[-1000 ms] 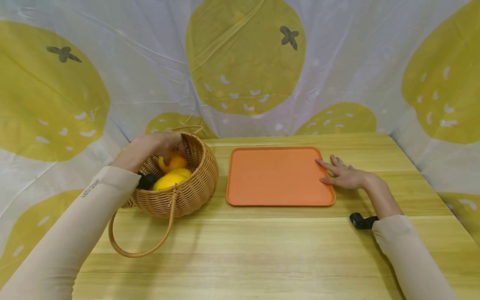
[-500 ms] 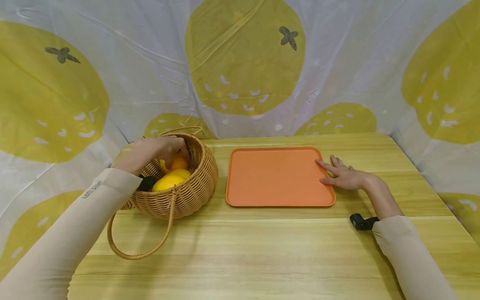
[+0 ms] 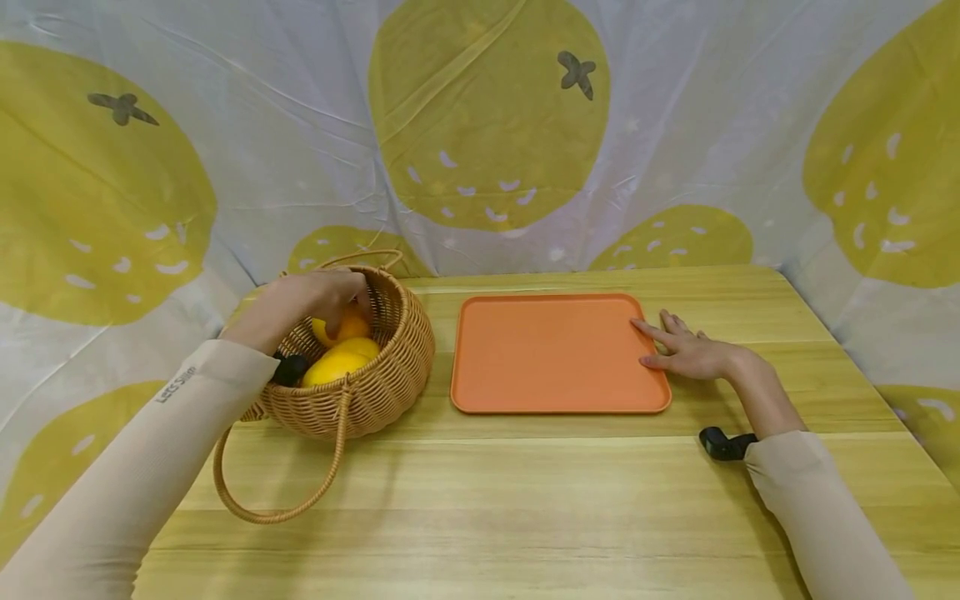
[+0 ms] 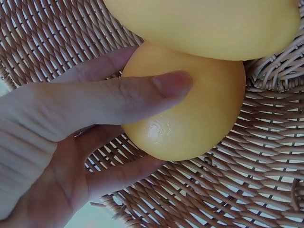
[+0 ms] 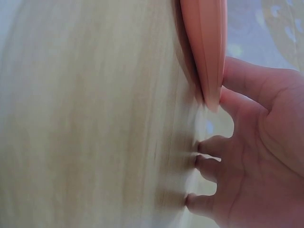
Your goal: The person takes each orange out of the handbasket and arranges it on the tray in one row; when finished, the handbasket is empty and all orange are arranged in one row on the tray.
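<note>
My left hand (image 3: 318, 302) reaches inside the wicker basket (image 3: 390, 392) at the left of the table. It grips an orange (image 4: 209, 114), with the thumb over the top and fingers around the far side. Larger yellow fruit, seemingly lemons (image 3: 339, 363), lies nearer the basket's front rim; one covers part of the orange in the left wrist view. An orange tray (image 3: 551, 358) lies flat in the middle of the table. Spread, fairly straight fingers of my right hand (image 3: 701, 357) touch its right edge, and other fingertips rest on the wood (image 5: 118, 118).
One basket handle (image 3: 277, 515) hangs down over the table's near left side; the other (image 3: 378, 252) stands at the back. A fruit-printed curtain (image 3: 667, 125) hangs directly behind the table (image 3: 525, 500).
The basket has shifted very slightly left and its front handle a little lower. The left hand stays inside around the orange. The right hand and tray have not visibly moved.
</note>
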{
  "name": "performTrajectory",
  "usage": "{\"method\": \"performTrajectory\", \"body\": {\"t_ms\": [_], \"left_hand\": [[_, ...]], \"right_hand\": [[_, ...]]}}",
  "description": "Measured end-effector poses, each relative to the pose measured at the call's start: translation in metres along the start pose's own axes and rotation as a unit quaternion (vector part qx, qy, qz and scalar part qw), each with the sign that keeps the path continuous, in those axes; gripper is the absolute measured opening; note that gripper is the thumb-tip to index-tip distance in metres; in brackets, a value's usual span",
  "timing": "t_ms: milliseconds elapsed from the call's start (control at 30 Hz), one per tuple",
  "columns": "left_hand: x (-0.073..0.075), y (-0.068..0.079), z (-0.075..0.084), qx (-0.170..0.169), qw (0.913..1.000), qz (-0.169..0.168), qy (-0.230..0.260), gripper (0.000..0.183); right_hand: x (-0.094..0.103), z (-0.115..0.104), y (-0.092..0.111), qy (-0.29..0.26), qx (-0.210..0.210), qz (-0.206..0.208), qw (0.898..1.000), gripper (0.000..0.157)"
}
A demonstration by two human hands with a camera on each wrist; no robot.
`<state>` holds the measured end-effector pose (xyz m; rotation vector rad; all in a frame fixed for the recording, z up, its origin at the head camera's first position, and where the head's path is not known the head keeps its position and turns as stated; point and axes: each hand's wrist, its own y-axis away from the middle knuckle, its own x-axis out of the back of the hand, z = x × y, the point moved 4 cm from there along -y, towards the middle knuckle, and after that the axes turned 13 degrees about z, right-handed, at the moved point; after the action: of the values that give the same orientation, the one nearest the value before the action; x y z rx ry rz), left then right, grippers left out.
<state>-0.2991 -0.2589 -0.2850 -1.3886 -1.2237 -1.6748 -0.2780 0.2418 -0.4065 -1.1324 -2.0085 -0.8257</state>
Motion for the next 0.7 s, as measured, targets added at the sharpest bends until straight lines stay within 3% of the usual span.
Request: {"method": "performTrajectory", "body": {"t_ms": [100,400,700], "left_hand": [[0.002,0.002,0.003,0.001,0.9996,0.004,-0.028,0.059],[0.005,0.001,0.014,-0.036,0.9917,-0.004,-0.123,0.053],[0.005,0.003,0.021,-0.034,0.9857,-0.021,-0.164,0.034]], "right_hand": [[0.000,0.000,0.000,0.002,0.000,0.001,1.000,0.082],[0.001,-0.003,0.002,0.004,-0.005,-0.002,1.000,0.081],[0.000,-0.003,0.001,-0.001,-0.005,-0.005,1.000,0.080]]}}
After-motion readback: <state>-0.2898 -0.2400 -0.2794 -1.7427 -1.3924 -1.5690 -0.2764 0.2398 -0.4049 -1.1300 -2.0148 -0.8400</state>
